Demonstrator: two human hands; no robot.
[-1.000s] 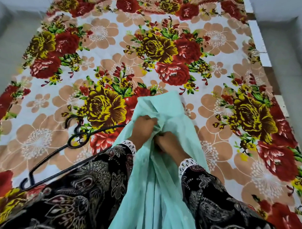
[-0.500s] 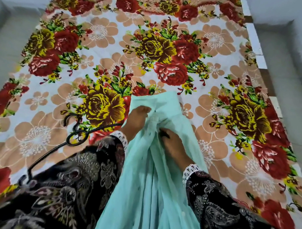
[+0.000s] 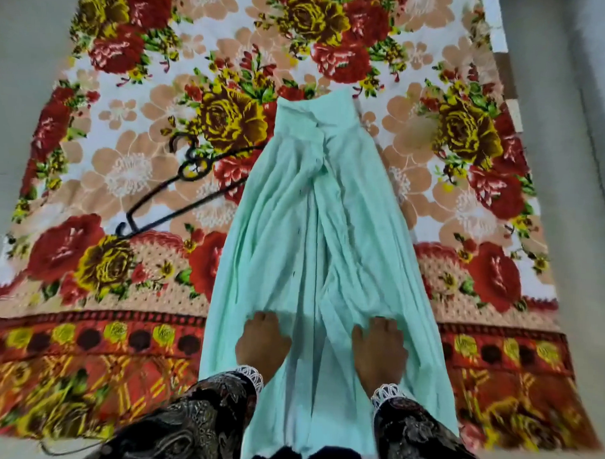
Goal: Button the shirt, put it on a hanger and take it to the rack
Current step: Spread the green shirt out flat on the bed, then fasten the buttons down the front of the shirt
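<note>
A pale green shirt (image 3: pixel 315 229) is laid out lengthwise on a flowered blanket (image 3: pixel 131 175), which is spread over a grey floor (image 3: pixel 21 82). The narrow end of the shirt is pointed away from the person, and the wide end is drawn toward the near edge of the view. The cloth is gathered in long folds down its middle, and a few small dark marks are seen in a line along the front; whether these are buttons or buttonholes cannot be told.

The left hand (image 3: pixel 263 344) is laid palm down on the near left part of the shirt, with the fingers pressed together and curled slightly into the cloth. The right hand (image 3: pixel 379 348) is laid palm down on the near right part, level with the left, its fingers likewise held close together and flat on the cloth. Nothing is pinched by either hand. Both wrists are covered by dark patterned sleeves (image 3: pixel 198 421) edged with white lace.

A black hanger (image 3: pixel 179 190) is seen lying flat on the blanket to the left of the shirt. Its right end is hidden under the shirt's left edge, and its hook is pointed away from the person.
</note>
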